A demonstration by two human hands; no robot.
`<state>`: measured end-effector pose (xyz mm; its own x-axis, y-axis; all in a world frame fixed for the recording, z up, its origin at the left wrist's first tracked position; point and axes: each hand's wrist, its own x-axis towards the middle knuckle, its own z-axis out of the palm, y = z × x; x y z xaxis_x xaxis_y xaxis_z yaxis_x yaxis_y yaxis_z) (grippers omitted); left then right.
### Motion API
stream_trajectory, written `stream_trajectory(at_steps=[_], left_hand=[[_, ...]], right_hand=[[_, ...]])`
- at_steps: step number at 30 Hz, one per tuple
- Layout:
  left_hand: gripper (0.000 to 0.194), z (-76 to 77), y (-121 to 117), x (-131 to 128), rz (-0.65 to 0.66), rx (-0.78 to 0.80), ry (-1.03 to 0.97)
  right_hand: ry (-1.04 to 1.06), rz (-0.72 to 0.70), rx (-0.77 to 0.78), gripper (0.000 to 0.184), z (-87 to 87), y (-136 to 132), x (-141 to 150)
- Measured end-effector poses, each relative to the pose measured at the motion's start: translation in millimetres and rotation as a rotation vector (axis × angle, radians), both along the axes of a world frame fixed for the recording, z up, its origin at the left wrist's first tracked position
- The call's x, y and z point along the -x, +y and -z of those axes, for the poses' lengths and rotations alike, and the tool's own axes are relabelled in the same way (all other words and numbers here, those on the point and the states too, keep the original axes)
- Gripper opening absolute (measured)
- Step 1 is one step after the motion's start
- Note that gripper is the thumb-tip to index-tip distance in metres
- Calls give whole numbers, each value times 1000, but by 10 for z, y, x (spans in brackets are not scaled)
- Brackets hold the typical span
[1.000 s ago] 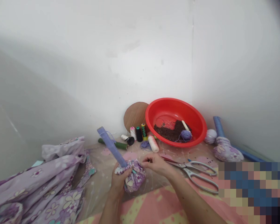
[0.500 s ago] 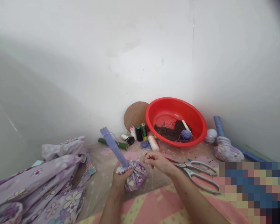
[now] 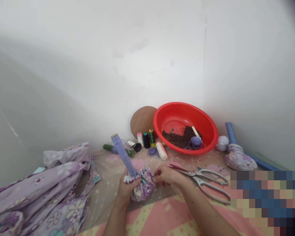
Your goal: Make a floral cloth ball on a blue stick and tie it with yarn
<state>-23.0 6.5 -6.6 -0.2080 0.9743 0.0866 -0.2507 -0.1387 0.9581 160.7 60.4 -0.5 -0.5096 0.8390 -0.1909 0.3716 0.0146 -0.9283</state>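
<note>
The soft, stuffed purple-flowered cloth bundle (image 3: pixel 145 189) rests on a clear plastic sheet (image 3: pixel 105 193) (light-looking, squashy, best held at its gathered neck). A stiff lavender tube (image 3: pixel 121 153) leans from it. The left hand (image 3: pixel 129 187) clamps that neck; the right hand (image 3: pixel 167 175) has its fingers loosely together just beside it.

I am seeing a round bundle of lilac floral fabric (image 3: pixel 144 187) bulging low in front of me, its white-and-purple flowers puckering as the cloth is gathering tightly at the top. A slim lavender fabric-covered tube (image 3: pixel 122 154) is rising from that gathered top, leaning up and away to the left, with its pale round end showing.
</note>
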Motion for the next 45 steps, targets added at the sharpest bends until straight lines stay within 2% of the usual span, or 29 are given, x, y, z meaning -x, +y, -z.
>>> stream_trajectory(at_steps=[1, 3, 6, 12, 19, 26, 28, 33, 36, 45], left_hand=[[47, -6, -4, 0, -5, 3, 2], [47, -19, -10, 1, -16, 9, 9], [47, -31, -12, 10, -9, -2, 34], [47, -17, 0, 31, 6, -22, 49], [54, -32, -2, 31, -24, 31, -1], [53, -29, 2, 30, -26, 20, -10], [54, -33, 1, 29, -38, 25, 2], [49, -44, 8, 32, -51, -2, 69], [49, -57, 12, 33, -33, -7, 94], [48, -52, -2, 33, 3, 10, 91]], right_hand=[[-15, -19, -30, 8, -2, 11, -8], [5, -10, -124, 17, -39, 23, -22], [159, 6, -227, 21, -162, -5, -31], [428, 14, -245, 24, -358, -115, -44], [605, 130, -210, 33, -357, -83, -88], [657, 229, -326, 27, -349, -59, -104], [696, 212, -349, 26, -380, -78, -96], [813, 120, -229, 27, -450, -132, -76], [843, 105, -219, 26, -451, -144, -72], [899, 201, -262, 21, -427, -139, -21]])
